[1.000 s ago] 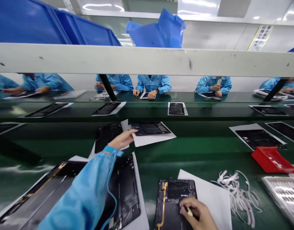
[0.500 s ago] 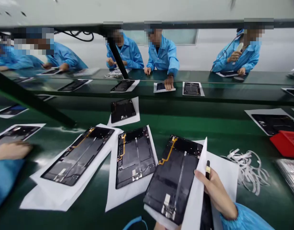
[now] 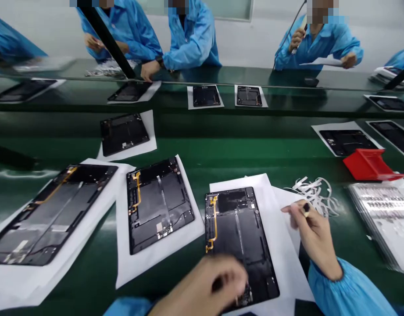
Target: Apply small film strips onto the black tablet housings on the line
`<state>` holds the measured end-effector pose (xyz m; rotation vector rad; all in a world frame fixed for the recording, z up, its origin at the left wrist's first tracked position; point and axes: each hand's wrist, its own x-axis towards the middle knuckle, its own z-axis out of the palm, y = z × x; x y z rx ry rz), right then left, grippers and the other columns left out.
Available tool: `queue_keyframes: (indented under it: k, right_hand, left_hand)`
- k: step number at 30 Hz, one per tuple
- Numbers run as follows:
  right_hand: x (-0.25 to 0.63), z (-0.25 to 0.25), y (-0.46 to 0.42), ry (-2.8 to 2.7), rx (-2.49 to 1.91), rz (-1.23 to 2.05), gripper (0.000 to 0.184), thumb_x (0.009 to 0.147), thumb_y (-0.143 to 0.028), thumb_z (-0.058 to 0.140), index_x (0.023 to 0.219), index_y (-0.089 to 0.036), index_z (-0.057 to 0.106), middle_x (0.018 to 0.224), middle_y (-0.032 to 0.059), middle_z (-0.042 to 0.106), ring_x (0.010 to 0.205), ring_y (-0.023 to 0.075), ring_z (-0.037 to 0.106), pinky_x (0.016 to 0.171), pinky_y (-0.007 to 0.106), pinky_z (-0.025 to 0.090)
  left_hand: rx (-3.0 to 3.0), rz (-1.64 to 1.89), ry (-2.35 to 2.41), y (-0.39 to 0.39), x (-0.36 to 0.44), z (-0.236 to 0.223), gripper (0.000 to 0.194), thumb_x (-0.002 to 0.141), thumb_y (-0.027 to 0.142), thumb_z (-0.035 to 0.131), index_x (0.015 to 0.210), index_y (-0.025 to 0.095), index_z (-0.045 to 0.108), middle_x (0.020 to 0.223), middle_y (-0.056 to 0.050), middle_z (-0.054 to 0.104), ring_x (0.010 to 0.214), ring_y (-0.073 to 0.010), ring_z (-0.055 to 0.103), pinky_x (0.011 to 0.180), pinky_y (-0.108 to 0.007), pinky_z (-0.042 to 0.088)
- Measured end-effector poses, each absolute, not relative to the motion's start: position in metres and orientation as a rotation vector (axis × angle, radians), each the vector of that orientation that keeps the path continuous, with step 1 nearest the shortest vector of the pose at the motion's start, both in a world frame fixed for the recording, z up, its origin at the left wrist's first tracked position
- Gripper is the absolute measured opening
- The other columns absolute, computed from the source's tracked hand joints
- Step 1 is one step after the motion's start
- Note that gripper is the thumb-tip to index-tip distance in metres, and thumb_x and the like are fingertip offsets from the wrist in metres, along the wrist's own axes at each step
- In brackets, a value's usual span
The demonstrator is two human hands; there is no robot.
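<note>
An open tablet housing [image 3: 251, 237], dark inside with a gold flex cable along its left side, lies on white paper [image 3: 274, 206] in front of me. Over its lower end hovers my left hand [image 3: 211, 281], smeared by motion, its fingers curled; whether it touches anything I cannot tell. To the right, my right hand [image 3: 315, 237] is closed around a slim black pen-like tool [image 3: 306, 208] with a pale band, just above the paper. A second open tablet housing [image 3: 162, 197] rests on its own paper to the left, and a third one [image 3: 57, 210] farther left.
Curled white strips [image 3: 315, 191] lie behind my right hand. At the right are a red bin [image 3: 366, 164] and stacked clear trays [image 3: 382, 219] of small parts. Another housing [image 3: 124, 131] lies farther back. Co-workers in blue sit across the green bench [image 3: 195, 151].
The front housing and its paper, raised and tilted before, now lie flat. My left hand has come up over the housing; my right hand has let go of the paper. The view has shifted right and down.
</note>
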<state>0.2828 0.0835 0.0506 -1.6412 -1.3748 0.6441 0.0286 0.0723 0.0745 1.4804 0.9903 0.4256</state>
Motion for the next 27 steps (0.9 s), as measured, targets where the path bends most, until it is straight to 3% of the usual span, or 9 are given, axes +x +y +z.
queue_keyframes:
  k: [3, 5, 8, 11, 14, 18, 22, 27]
  right_hand:
    - [0.276, 0.043, 0.092, -1.387, -1.533, 0.804, 0.042, 0.102, -0.041, 0.035, 0.087, -0.02, 0.069, 0.086, 0.0047, 0.06, 0.077, 0.0164, 0.058, 0.07, 0.029, 0.046]
    - [0.272, 0.032, 0.099, -1.401, -1.476, 0.919, 0.038, 0.102, -0.04, 0.037, 0.089, -0.021, 0.067, 0.078, 0.0022, 0.059, 0.068, 0.0142, 0.057, 0.065, 0.028, 0.047]
    - [0.27, 0.016, 0.107, -1.344, -1.397, 1.045, 0.019, 0.094, -0.038, 0.056, 0.093, -0.022, 0.065, 0.077, 0.0002, 0.061, 0.069, 0.0138, 0.061, 0.068, 0.026, 0.051]
    - [0.27, 0.006, 0.11, -1.239, -1.384, 1.109, 0.014, 0.085, -0.035, 0.069, 0.088, -0.022, 0.067, 0.085, 0.0017, 0.066, 0.075, 0.0152, 0.064, 0.07, 0.026, 0.054]
    - [0.27, 0.001, 0.11, -1.209, -1.406, 1.117, 0.011, 0.083, -0.033, 0.071, 0.083, -0.022, 0.069, 0.081, 0.0021, 0.067, 0.076, 0.0157, 0.065, 0.071, 0.026, 0.056]
    - [0.271, 0.0, 0.111, -1.203, -1.413, 1.129, 0.009, 0.083, -0.031, 0.071, 0.083, -0.022, 0.07, 0.081, 0.0022, 0.068, 0.077, 0.0158, 0.065, 0.072, 0.026, 0.057]
    - [0.27, 0.0, 0.111, -1.192, -1.429, 1.119, 0.007, 0.082, -0.029, 0.072, 0.082, -0.022, 0.071, 0.081, 0.0022, 0.069, 0.078, 0.0157, 0.066, 0.072, 0.025, 0.057]
    - [0.269, 0.003, 0.112, -1.162, -1.427, 1.101, 0.01, 0.08, -0.03, 0.073, 0.08, -0.021, 0.07, 0.078, 0.0023, 0.069, 0.073, 0.0161, 0.067, 0.067, 0.026, 0.058]
  left_hand:
    - [1.812, 0.514, 1.047, 0.128, 0.054, 0.052, 0.021, 0.093, 0.031, 0.058, 0.112, 0.026, 0.067, 0.106, -0.003, 0.065, 0.102, -0.0223, 0.06, 0.093, -0.035, 0.045]
    - [1.983, 0.62, 1.09, 0.154, 0.069, 0.035, 0.029, 0.093, 0.03, 0.059, 0.121, 0.027, 0.063, 0.113, -0.005, 0.063, 0.109, -0.0238, 0.057, 0.096, -0.037, 0.043]
    - [2.077, 0.671, 1.105, 0.167, 0.079, 0.016, 0.018, 0.092, 0.027, 0.061, 0.107, 0.023, 0.07, 0.103, -0.005, 0.064, 0.1, -0.023, 0.058, 0.089, -0.037, 0.045]
    - [2.064, 0.666, 1.094, 0.163, 0.077, 0.01, 0.012, 0.093, 0.023, 0.06, 0.091, 0.021, 0.072, 0.096, -0.003, 0.064, 0.093, -0.0201, 0.058, 0.084, -0.034, 0.046]
    - [2.028, 0.712, 1.11, 0.16, 0.073, 0.013, 0.008, 0.09, 0.021, 0.063, 0.095, 0.02, 0.069, 0.096, -0.002, 0.064, 0.093, -0.019, 0.058, 0.084, -0.033, 0.046]
    - [2.004, 0.736, 1.118, 0.162, 0.074, 0.013, 0.031, 0.086, 0.023, 0.069, 0.116, 0.021, 0.063, 0.104, -0.003, 0.064, 0.1, -0.0194, 0.058, 0.087, -0.033, 0.047]
    - [2.06, 0.79, 1.026, 0.163, 0.074, 0.01, 0.006, 0.09, 0.022, 0.065, 0.092, 0.021, 0.071, 0.094, -0.001, 0.065, 0.09, -0.0169, 0.058, 0.08, -0.03, 0.046]
    - [2.084, 0.698, 1.057, 0.163, 0.072, 0.009, 0.006, 0.09, 0.021, 0.064, 0.088, 0.019, 0.069, 0.09, -0.001, 0.064, 0.086, -0.0168, 0.057, 0.079, -0.032, 0.044]
